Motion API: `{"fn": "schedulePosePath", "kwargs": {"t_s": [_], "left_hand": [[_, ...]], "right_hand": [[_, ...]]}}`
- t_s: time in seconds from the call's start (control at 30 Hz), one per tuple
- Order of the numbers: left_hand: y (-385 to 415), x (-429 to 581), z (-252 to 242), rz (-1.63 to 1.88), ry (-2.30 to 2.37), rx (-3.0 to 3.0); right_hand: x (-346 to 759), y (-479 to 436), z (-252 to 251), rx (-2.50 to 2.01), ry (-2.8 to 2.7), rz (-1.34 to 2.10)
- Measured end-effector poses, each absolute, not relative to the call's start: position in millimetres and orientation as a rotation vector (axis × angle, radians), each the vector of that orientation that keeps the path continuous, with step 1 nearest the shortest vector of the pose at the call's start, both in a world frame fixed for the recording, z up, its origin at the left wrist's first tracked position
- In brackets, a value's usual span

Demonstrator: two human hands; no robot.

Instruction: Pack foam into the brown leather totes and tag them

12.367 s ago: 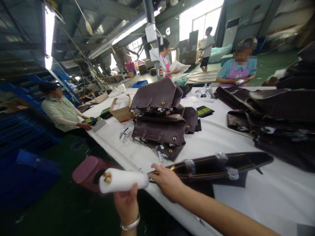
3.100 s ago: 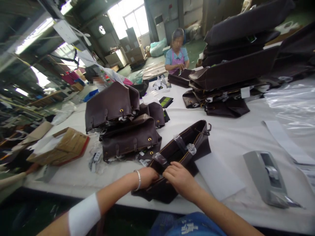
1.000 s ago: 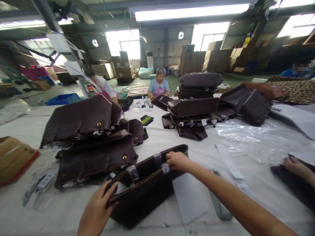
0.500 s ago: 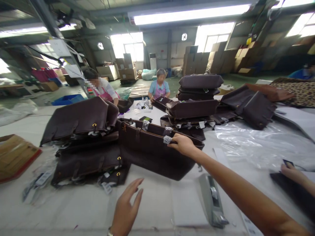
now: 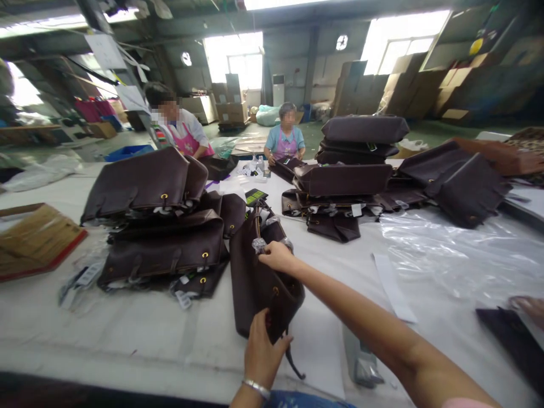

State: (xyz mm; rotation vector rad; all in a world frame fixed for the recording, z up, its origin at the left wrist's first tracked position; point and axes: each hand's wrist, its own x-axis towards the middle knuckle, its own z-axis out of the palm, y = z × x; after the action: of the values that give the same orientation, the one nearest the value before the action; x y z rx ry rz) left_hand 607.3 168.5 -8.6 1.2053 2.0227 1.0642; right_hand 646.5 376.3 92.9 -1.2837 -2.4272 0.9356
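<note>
A dark brown leather handbag (image 5: pixel 255 283) stands on the white table, turned with one end towards me. My right hand (image 5: pixel 278 258) is closed on one of its handles, next to clear plastic wrapping. My left hand (image 5: pixel 264 345), with a bracelet at the wrist, is at the bag's near end; its thumb is spread from the fingers, which appear to touch the leather. A dark strap (image 5: pixel 293 360) hangs from that end beside the left thumb. Gold-coloured eyelets show on the bag's side.
Stacked brown bags stand to the left (image 5: pixel 140 187) and centre right (image 5: pixel 344 180). A tape dispenser (image 5: pixel 363 362) lies near my right forearm, with plastic sheeting (image 5: pixel 450 249) beyond. An opened carton (image 5: pixel 38 238) is at left. Two co-workers sit across the table; another person's hand (image 5: pixel 529 309) shows at right.
The handbag has swung from lying crosswise to pointing its end at me, drawn by my right hand on the handle. My left hand has moved right and up to the bag's near end.
</note>
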Motion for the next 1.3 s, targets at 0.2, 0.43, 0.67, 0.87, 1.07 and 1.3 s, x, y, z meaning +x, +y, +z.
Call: {"fn": "schedulePosePath", "kwargs": {"t_s": [0.2, 0.43, 0.67, 0.87, 1.07, 1.3], "left_hand": [[138, 598, -62, 1.005, 2.095, 0.891], [108, 605, -107, 1.297, 1.701, 0.487], [97, 640, -95, 1.133, 1.368, 0.402], [99, 640, -96, 0.932, 1.32, 0.598], [117, 623, -111, 0.744, 1.28, 0.41], [112, 638, -124, 0.627, 1.097, 0.27]], "right_hand": [[609, 341, 57, -1.069, -2.357, 0.894], [618, 327, 28, -0.969, -2.277, 0.846], [663, 337, 38, -1.18, -2.434, 0.768], [729, 318, 3, -1.35, -2.242, 0.793], [789, 258, -44, -1.492, -1.908, 0.784], [815, 128, -93, -1.756, -1.433, 1.274]]}}
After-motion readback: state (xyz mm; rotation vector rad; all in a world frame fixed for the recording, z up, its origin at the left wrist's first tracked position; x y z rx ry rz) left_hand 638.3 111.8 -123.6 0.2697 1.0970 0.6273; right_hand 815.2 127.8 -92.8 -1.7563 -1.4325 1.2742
